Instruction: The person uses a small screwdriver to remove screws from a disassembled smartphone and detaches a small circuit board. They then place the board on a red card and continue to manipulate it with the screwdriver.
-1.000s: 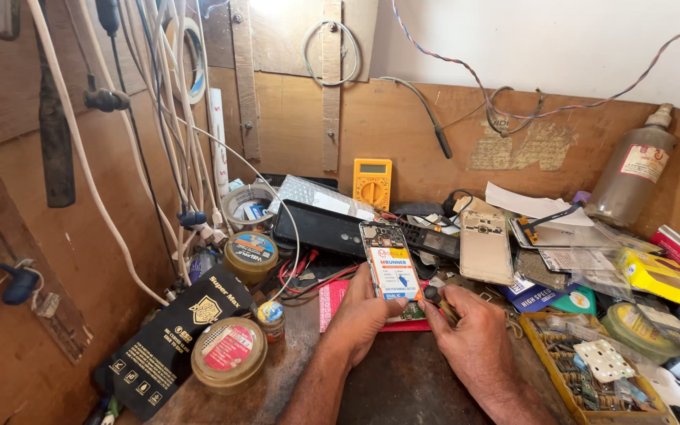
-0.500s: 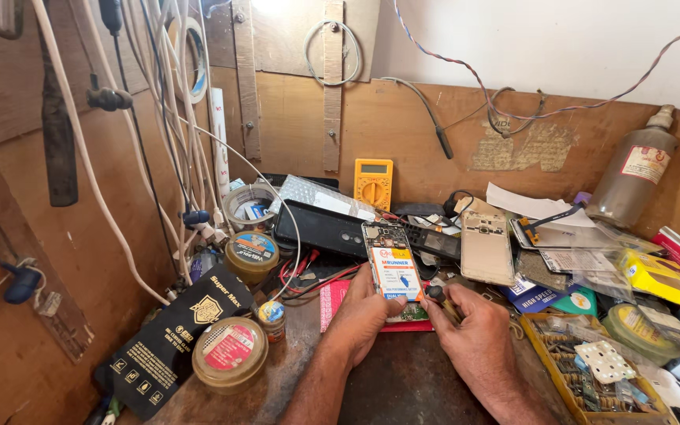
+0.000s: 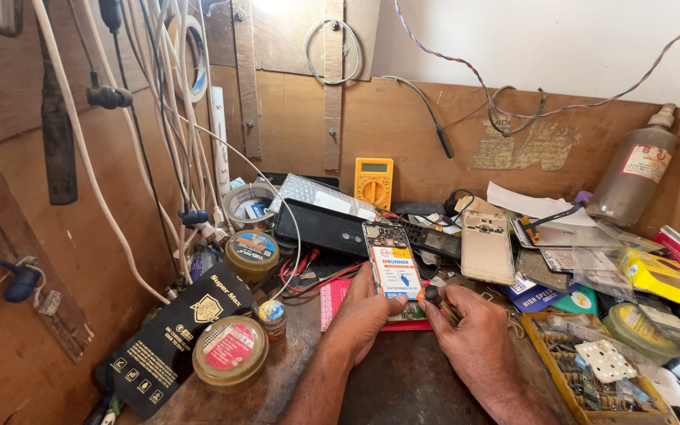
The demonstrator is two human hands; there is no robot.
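An opened mobile phone [image 3: 391, 264] with its back off and a white and blue battery showing lies tilted on the workbench centre. My left hand [image 3: 364, 315] grips its lower left edge. My right hand [image 3: 470, 334] sits just right of the phone and pinches a small black-handled tool [image 3: 437, 299] whose tip meets the phone's lower right corner. A red mat [image 3: 332, 303] lies under the phone.
A gold phone back cover [image 3: 488, 248] lies to the right, a yellow multimeter [image 3: 374, 182] stands behind. Round tins [image 3: 230, 352] and a black packet [image 3: 179, 334] sit left. A parts tray [image 3: 592, 370], yellow box [image 3: 659, 271] and brown bottle [image 3: 635, 173] crowd the right.
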